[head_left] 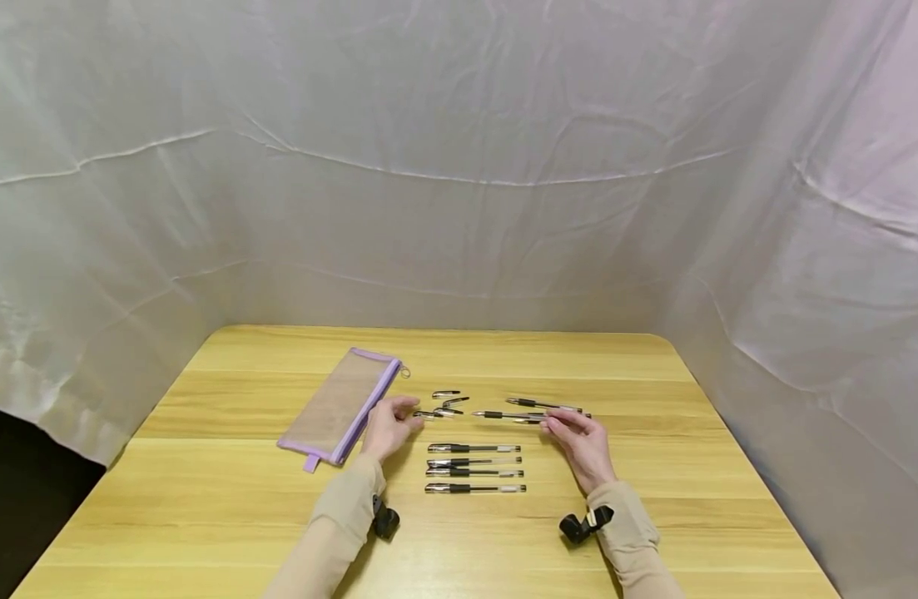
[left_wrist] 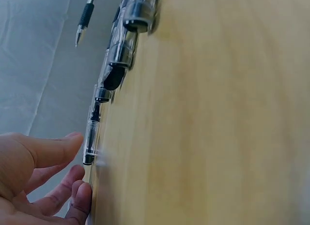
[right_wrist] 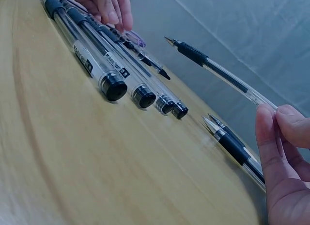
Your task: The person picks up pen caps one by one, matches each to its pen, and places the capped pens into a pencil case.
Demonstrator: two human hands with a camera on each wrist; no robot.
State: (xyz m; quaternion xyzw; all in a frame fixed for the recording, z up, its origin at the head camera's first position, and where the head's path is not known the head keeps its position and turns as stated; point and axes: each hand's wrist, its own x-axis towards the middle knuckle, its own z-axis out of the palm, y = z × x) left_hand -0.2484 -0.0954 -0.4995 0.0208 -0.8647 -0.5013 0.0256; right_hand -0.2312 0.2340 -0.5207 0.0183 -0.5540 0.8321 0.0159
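My right hand pinches an uncapped gel pen by its rear end between thumb and fingertips. That pen is raised above the table, its bare tip pointing left. Below it lie more uncapped pens with black grips. My left hand is beside several loose pen caps, with thumb and fingers apart. In the left wrist view its fingertips are close to the nearest clear cap, with nothing gripped between them. Several capped pens lie in a row, parallel, between the two hands.
A purple-edged mesh zip pouch lies to the left of my left hand, its zip side toward the caps. The wooden table has rounded far corners. Pale grey cloth hangs behind it and along the sides.
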